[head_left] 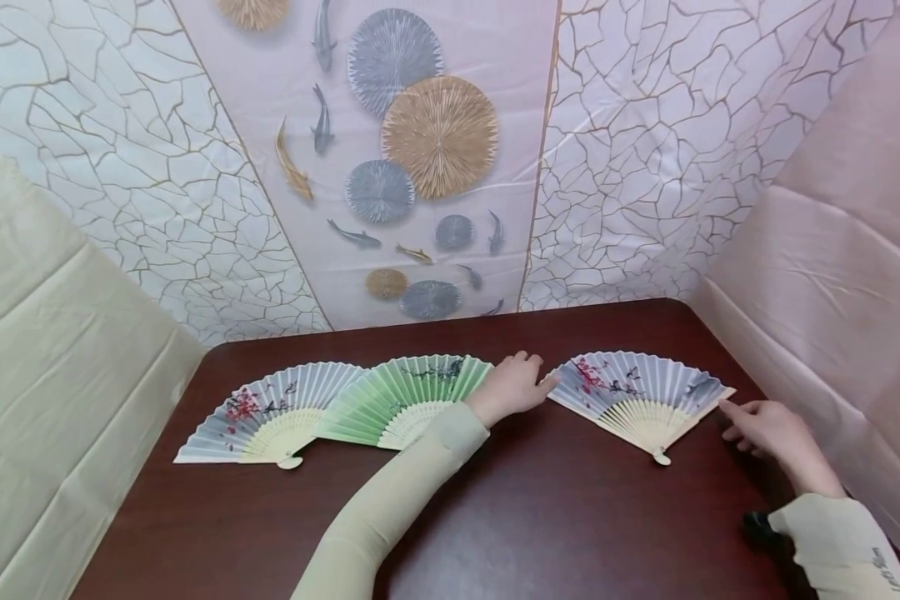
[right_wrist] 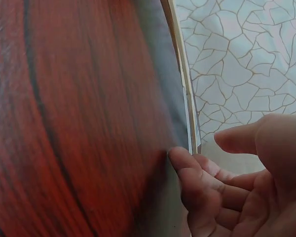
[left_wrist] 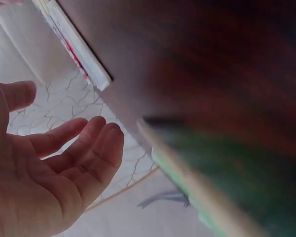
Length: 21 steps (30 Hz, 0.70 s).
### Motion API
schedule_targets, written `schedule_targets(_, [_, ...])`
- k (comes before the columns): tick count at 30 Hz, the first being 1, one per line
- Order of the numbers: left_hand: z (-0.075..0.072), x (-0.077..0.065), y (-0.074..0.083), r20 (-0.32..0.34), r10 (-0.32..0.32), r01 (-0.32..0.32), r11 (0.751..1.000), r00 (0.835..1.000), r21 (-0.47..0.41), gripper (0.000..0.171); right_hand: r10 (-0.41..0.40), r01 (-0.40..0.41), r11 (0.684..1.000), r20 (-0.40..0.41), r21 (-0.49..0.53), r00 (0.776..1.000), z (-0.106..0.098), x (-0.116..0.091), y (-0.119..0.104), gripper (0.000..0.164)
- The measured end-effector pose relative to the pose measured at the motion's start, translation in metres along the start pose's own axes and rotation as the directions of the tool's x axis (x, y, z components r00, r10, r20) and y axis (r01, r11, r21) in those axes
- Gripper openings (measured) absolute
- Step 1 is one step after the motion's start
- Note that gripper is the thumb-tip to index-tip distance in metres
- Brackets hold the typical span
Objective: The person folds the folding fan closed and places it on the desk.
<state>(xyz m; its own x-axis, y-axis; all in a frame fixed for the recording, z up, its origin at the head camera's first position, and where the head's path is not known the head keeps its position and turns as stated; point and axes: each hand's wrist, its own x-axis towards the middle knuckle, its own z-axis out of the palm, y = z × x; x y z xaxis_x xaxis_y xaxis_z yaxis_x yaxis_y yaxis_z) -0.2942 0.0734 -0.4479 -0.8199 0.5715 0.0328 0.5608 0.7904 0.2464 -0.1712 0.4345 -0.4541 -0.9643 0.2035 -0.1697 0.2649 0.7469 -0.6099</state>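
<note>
Three spread folding fans lie on the table. Between the green fan (head_left: 397, 392) and the right grey fan (head_left: 648, 379) is my left hand (head_left: 508, 387), its fingers loosely bent and nothing in them. My left forearm covers part of the green fan's ribs. In the left wrist view, the left palm (left_wrist: 54, 173) faces up beside the fans' edges. My right hand (head_left: 776, 433) is at the right grey fan's right corner, fingertips close by it. The right wrist view shows the thumb apart from the bent fingers (right_wrist: 202, 190), beside the fan's edge (right_wrist: 186, 94).
At the left lies another grey fan (head_left: 270, 408) with red blossoms, its right side meeting the green fan. The dark brown table (head_left: 532, 525) ends at a patterned cloth backdrop (head_left: 435, 50). Pale cloth panels (head_left: 832, 275) stand at both sides.
</note>
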Motion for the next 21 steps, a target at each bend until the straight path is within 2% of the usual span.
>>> schedule_targets(3, [0.006, 0.0, 0.0, 0.011, -0.014, 0.015, 1.0, 1.0, -0.022, 0.05, 0.003, -0.003, 1.0, 0.016, -0.026, 1.0, 0.002, 0.0, 0.001, 0.058])
schedule_targets(5, [0.007, 0.0, 0.001, 0.019, -0.017, 0.018, 0.999, 1.0, -0.045, 0.049, 0.004, -0.004, 1.0, 0.033, -0.004, 0.999, 0.004, 0.0, 0.001, 0.058])
schedule_targets(9, [0.011, 0.0, 0.002, 0.034, -0.018, 0.021, 0.996, 0.999, -0.088, 0.047, 0.022, -0.03, 0.994, 0.085, 0.1, 0.996, 0.007, 0.002, -0.001, 0.059])
schedule_targets(16, [0.016, 0.002, 0.002, 0.031, -0.024, 0.026, 0.996, 0.999, -0.08, 0.043, 0.061, -0.094, 0.973, 0.157, 0.212, 0.986, 0.014, 0.005, -0.003, 0.06])
schedule_targets(21, [0.014, 0.006, 0.004, 0.036, -0.022, 0.024, 0.998, 0.999, -0.063, 0.044, 0.071, -0.141, 0.938, 0.224, 0.318, 0.972, 0.016, 0.009, -0.008, 0.058])
